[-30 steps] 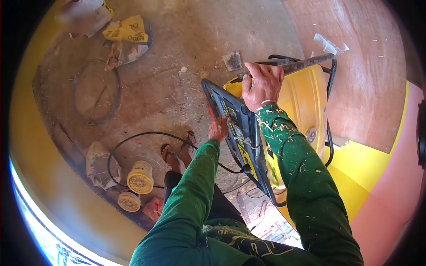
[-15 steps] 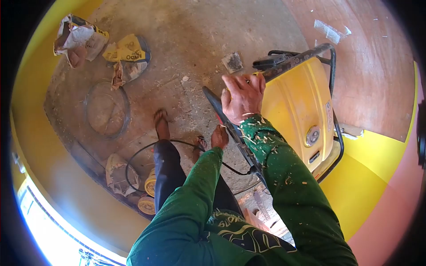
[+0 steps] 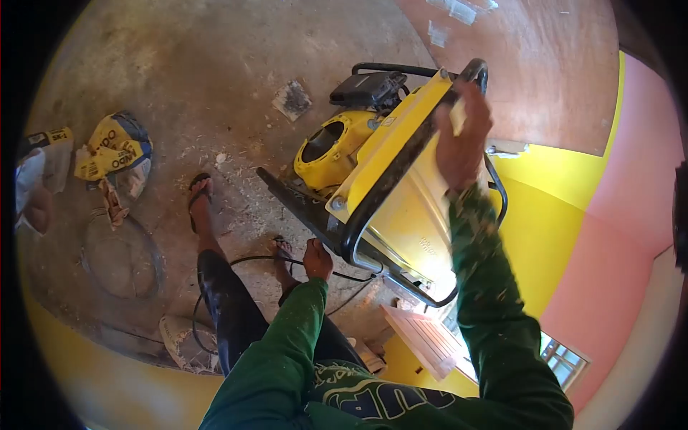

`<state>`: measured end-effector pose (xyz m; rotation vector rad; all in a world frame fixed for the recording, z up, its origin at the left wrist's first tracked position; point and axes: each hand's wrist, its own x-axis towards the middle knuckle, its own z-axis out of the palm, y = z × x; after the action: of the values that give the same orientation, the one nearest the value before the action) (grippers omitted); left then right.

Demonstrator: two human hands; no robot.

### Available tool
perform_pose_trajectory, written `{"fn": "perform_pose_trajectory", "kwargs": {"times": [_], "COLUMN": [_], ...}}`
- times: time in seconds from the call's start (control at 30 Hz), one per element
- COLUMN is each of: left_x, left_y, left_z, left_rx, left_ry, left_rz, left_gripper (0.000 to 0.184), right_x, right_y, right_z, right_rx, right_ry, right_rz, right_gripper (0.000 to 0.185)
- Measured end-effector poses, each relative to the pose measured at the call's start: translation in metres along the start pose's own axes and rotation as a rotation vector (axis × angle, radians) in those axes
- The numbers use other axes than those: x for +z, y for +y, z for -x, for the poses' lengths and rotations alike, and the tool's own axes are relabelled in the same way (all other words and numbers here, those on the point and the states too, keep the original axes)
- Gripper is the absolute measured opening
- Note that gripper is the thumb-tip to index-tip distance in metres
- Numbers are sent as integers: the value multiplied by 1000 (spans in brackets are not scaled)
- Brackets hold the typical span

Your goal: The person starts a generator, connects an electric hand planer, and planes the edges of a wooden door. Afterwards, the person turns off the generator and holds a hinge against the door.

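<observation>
The yellow machine (image 3: 405,222), which has a black tubular frame (image 3: 398,172), stands before the person on the bare floor (image 3: 208,86); its yellow housing with a dark round opening (image 3: 324,142) is on the side away from the body. The right hand (image 3: 464,136) is over the upper part of the machine, near the frame; it is blurred, so I cannot tell if the fingers grip the bar or are only beside it. The left hand (image 3: 317,259) is low, just beside the nearer edge of the frame, with knuckles upward; its fingers are mostly hidden, and I cannot tell whether they hold something. A black cable (image 3: 251,259) runs past this hand toward the frame; farther left lie a yellow printed bag (image 3: 118,154) and a coil of wire (image 3: 159,265); a square scrap (image 3: 292,100) lies beyond the machine.
</observation>
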<state>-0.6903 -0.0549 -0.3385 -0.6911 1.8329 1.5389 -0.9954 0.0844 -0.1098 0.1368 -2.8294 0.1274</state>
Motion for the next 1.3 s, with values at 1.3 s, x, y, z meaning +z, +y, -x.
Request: {"fn": "perform_pose_trajectory", "kwargs": {"times": [1.3], "left_x": [-52], "left_y": [18], "left_z": [-33], "left_rx": [-61], "left_ry": [-582], "left_rz": [-344], "left_gripper": [20], "right_x": [50], "right_y": [44], "right_z": [-53], "right_rx": [321], "right_ry": [-360], "right_rz": [183], "right_gripper": [39]}}
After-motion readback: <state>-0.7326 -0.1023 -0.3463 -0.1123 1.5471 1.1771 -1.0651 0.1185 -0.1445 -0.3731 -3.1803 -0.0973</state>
